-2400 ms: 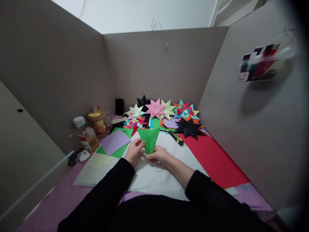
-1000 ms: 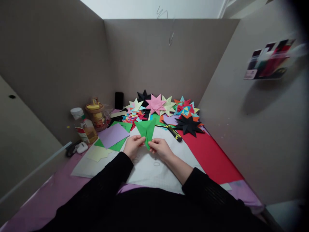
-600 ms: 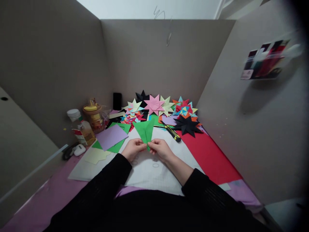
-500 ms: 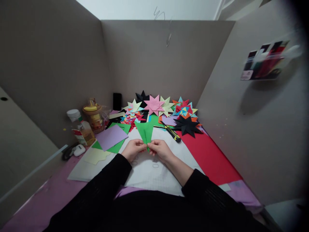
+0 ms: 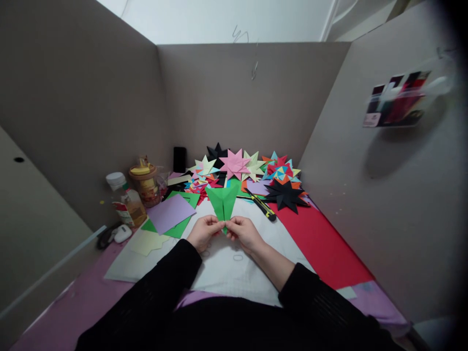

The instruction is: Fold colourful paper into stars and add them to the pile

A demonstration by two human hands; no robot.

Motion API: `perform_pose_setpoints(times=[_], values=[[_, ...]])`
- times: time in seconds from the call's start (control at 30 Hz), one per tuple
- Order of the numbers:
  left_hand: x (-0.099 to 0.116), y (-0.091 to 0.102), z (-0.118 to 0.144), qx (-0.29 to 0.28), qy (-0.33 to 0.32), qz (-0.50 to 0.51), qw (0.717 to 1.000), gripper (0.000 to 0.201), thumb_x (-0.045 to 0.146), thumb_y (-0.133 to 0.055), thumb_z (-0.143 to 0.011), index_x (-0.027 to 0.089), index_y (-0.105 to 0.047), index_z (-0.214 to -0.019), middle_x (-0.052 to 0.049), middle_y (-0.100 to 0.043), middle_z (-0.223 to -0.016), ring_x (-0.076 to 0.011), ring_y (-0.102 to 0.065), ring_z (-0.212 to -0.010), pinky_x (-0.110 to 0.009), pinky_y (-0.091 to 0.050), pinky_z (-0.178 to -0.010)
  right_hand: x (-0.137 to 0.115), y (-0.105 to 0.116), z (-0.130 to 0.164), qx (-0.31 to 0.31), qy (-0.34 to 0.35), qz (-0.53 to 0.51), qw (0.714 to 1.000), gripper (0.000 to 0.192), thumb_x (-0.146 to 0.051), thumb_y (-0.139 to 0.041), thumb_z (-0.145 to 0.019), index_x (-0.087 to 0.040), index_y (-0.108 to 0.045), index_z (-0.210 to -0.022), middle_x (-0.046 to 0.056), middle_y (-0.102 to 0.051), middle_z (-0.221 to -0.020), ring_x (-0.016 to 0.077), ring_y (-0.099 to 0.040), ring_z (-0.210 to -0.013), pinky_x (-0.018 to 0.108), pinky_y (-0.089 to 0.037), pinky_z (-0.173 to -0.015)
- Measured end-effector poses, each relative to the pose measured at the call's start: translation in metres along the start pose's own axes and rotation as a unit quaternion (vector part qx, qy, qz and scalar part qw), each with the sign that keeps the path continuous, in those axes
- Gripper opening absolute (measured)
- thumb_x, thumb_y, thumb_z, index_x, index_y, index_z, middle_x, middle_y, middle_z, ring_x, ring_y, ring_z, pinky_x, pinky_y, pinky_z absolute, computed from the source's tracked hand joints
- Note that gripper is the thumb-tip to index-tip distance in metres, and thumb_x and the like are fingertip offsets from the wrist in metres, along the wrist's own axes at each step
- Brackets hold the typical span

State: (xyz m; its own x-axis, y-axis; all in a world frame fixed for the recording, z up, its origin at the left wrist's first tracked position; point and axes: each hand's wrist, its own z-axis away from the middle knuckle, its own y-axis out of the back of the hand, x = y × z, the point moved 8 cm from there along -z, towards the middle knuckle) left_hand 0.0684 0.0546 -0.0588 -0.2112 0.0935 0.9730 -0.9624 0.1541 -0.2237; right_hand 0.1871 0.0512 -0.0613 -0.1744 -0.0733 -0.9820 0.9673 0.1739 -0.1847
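Two hands, left hand (image 5: pixel 205 232) and right hand (image 5: pixel 244 232), pinched the green folded paper's (image 5: pixel 223 201) near tip, its long axis pointing away.

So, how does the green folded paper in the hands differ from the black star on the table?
The green folded paper is a narrow kite shape with one point toward the person; the black star has many points all round. The green paper is pinched at its lower tip by the left hand and right hand; the black star lies untouched on the red sheet. Both are folded coloured paper.
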Motion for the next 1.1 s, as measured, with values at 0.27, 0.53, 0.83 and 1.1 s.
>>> perform_pose_setpoints(times=[0.27, 0.53, 0.83, 1.1], values=[[-0.004, -0.003, 0.0, -0.008, 0.004, -0.016, 1.0, 0.038, 0.037, -0.082, -0.052, 0.014, -0.055, -0.065, 0.004, -0.056, -0.05, -0.007, -0.047, -0.044, -0.019, -0.032, -0.046, -0.001, 0.001, 0.0, 0.026, 0.014, 0.055, 0.998, 0.026, -0.037, -0.066, -0.062, -0.017, -0.051, -0.057, -0.004, -0.053, -0.044, 0.0059, -0.04, -0.039, 0.019, -0.026, -0.041], [0.013, 0.039, -0.01, 0.134, -0.067, -0.017, 0.989, 0.044, 0.05, -0.074, -0.061, 0.016, -0.049, -0.055, 0.006, -0.044, -0.045, -0.0054, -0.035, -0.04, -0.021, -0.024, -0.042, -0.002, -0.012, 0.005, -0.042, 0.007, 0.152, 0.987, 0.019, -0.029, -0.059, -0.064, -0.018, -0.046, -0.054, -0.007, -0.047, -0.041, 0.0054, -0.035, -0.038, 0.019, -0.024, -0.039], [0.029, 0.077, -0.012, 0.244, -0.103, 0.08, 0.961, 0.037, 0.052, -0.061, -0.075, 0.014, -0.062, -0.076, 0.0, -0.061, -0.066, -0.0061, -0.049, -0.05, -0.018, -0.035, -0.046, -0.004, -0.011, 0.008, -0.075, -0.03, 0.152, 0.985, 0.021, -0.025, -0.06, -0.063, -0.019, -0.044, -0.051, -0.008, -0.045, -0.035, 0.0047, -0.034, -0.031, 0.017, -0.023, -0.034], [0.044, 0.048, -0.001, 0.171, -0.191, -0.229, 0.939, 0.043, 0.042, -0.054, -0.083, 0.018, -0.061, -0.118, -0.011, -0.062, -0.122, -0.0243, -0.055, -0.114, -0.036, -0.044, -0.093, 0.013, 0.021, 0.0, -0.079, -0.133, 0.305, 0.94, 0.039, -0.05, -0.055, -0.077, -0.017, -0.056, -0.057, 0.002, -0.059, -0.047, 0.0103, -0.049, -0.033, 0.02, -0.03, -0.033]])
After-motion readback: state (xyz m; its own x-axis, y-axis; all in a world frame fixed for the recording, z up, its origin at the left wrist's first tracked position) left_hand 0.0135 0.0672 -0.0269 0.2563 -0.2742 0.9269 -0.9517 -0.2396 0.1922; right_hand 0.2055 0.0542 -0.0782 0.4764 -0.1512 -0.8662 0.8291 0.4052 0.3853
